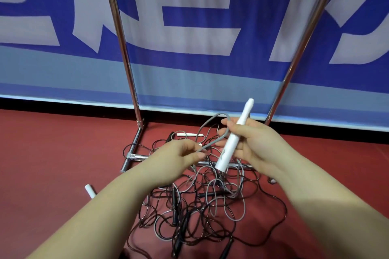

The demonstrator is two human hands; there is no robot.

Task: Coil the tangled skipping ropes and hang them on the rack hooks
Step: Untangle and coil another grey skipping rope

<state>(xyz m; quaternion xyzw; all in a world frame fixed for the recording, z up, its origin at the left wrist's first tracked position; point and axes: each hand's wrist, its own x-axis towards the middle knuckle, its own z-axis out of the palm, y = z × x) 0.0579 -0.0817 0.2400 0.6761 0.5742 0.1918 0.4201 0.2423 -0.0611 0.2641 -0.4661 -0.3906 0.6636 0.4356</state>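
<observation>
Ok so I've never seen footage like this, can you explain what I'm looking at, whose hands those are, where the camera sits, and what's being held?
There is no machine here: a person wears a camera on the head, looking down at their own bare hands. The right hand grips a white handle of a skipping rope. The left hand pinches the grey cord that loops from it. Below, on the red floor, lies a tangle of ropes, black and grey, with more white handles. Behind stands a metal rack before a blue banner. Its hooks are out of view.
</observation>
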